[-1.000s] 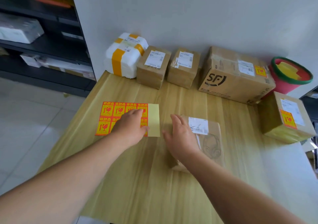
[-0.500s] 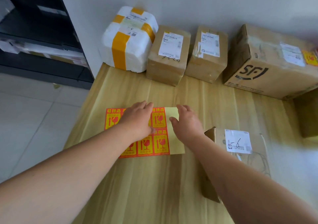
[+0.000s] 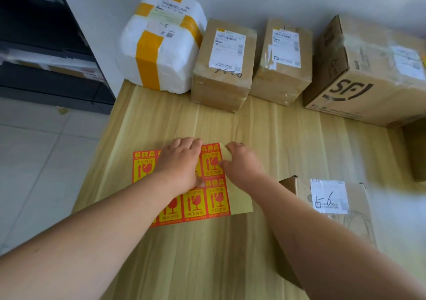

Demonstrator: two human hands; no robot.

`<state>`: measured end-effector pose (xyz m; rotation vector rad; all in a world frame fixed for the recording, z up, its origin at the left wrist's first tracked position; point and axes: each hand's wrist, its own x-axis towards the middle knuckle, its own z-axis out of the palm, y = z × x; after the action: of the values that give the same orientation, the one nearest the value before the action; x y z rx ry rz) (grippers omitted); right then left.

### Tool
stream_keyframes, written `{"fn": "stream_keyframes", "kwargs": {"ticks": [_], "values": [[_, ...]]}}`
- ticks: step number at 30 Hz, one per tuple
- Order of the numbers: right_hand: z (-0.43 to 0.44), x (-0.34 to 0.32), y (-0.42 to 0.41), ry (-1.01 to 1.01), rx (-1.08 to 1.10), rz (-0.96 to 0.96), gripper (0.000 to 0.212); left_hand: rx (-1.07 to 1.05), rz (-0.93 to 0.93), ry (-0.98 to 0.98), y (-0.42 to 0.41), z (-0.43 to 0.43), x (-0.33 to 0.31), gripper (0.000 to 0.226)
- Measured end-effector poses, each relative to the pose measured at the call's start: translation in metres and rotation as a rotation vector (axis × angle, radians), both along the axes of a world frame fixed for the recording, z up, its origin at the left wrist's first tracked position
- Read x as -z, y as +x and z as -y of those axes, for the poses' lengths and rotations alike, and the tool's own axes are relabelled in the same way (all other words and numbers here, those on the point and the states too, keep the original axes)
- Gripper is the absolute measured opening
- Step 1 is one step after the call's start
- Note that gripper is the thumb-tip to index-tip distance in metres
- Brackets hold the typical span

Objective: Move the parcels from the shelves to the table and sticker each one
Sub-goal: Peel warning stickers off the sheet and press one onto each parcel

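With parcels lining the far edge of the table and the near-right parcel showing no sticker yet, the left hand pins the sticker sheet flat while the right hand, just beside it, pinches its far corner.

Sticker sheet is showing red-orange squares with yellow panels and red glass-and-arrow symbols, on pale yellow backing. Table is showing light wood-grain stripes. Foam parcel is reading white, banded in orange-yellow tape. Large carton is showing brown with black lettering and a white label.
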<state>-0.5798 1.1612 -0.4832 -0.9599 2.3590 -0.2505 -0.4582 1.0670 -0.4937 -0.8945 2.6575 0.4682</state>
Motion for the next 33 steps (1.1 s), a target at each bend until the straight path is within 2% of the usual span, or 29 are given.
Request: {"fn": "stream_keyframes", "kwargs": {"ticks": [2,4,7,9,12,14,16,18,21,26,33], "values": [[-0.004,0.0,0.003,-0.09,0.063,0.073,0.022,-0.03,-0.018,0.029,-0.001,0.001,-0.002,0.108],[-0.009,-0.004,0.005,-0.154,0.106,0.118,0.019,-0.113,-0.066,0.08,-0.004,0.005,-0.006,0.095],[-0.016,-0.015,0.005,-0.201,0.133,0.162,0.017,-0.235,-0.121,0.147,-0.008,0.013,-0.019,0.046],[-0.021,-0.025,0.003,-0.211,0.154,0.179,0.02,-0.315,-0.147,0.292,-0.006,0.015,-0.032,0.007],[-0.027,-0.042,0.003,-0.237,0.199,0.152,0.037,-0.377,-0.212,0.514,-0.002,0.013,-0.053,0.013],[-0.03,-0.053,0.005,-0.304,0.207,-0.009,0.051,-0.391,-0.25,0.572,0.0,0.01,-0.068,0.011],[-0.032,-0.067,0.011,-0.391,0.18,-0.2,0.05,-0.403,-0.288,0.613,0.002,0.008,-0.082,0.009],[-0.034,-0.081,0.021,-0.469,0.151,-0.267,0.036,-0.411,-0.322,0.639,0.003,0.006,-0.094,0.01],[-0.035,-0.096,0.035,-0.517,0.096,-0.23,0.023,-0.403,-0.379,0.666,0.002,0.0,-0.115,0.012],[-0.039,-0.112,0.042,-0.555,0.142,-0.137,0.023,-0.349,-0.496,0.692,-0.002,-0.009,-0.143,0.014],[-0.042,-0.129,0.039,-0.61,0.228,-0.07,0.016,-0.259,-0.527,0.64,-0.011,-0.02,-0.162,0.021]]}}
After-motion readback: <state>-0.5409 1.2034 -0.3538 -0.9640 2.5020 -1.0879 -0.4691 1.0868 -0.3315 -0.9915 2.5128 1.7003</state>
